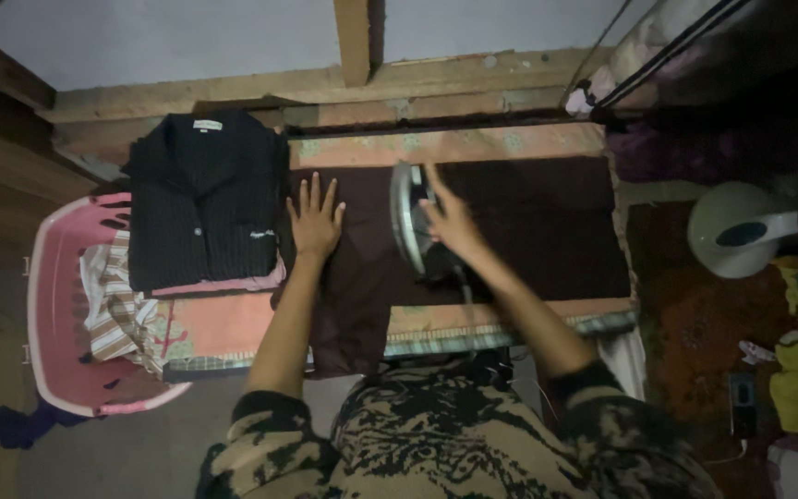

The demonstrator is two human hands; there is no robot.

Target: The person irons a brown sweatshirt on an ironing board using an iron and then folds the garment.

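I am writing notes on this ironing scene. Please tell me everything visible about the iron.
The iron looks silvery with a dark handle and stands tilted on its side, its pale soleplate facing left. It rests on the dark brown cloth spread over the ironing table. The right hand grips its handle; the left hand lies flat on the cloth beside it, apart. Finer details are blurred.

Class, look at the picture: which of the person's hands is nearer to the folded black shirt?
Left. The left hand lies flat on the dark cloth, just right of the black shirt. The right hand holds the iron, farther right.
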